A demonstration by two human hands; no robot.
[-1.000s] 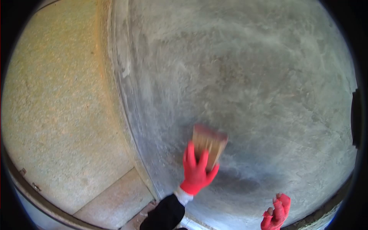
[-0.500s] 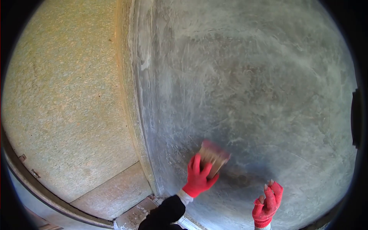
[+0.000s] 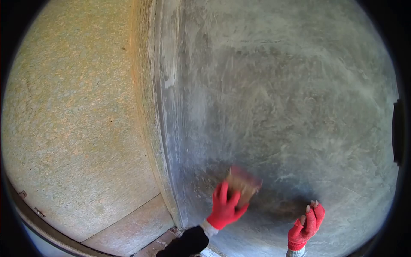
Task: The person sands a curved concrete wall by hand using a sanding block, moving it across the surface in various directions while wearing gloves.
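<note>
My left hand [image 3: 224,207], in a red glove, is wrapped around a wide brush [image 3: 243,184]. The brush has a pale wooden-looking body and a reddish far edge, smeared by motion, and lies against the grey plastered wall [image 3: 274,111]. To the right, my right hand [image 3: 307,227] wears a red glove with bare fingertips. Its fingers are loosely bent and the thumb stands apart, with nothing visible in them. It is close to the wall; whether it touches cannot be made out.
On the left stands a yellowish speckled panel [image 3: 77,115], its edge strip [image 3: 143,85] meeting the grey wall in a corner. Small metal fittings [image 3: 39,212] sit at the panel's lower left. Tiles [image 3: 160,244] show at the bottom. A dark object [image 3: 398,132] is at the right edge.
My left hand and the brush appear slightly lower and further right. The right hand appears shifted slightly right. The whole view has also shifted, with the wall corner further right.
</note>
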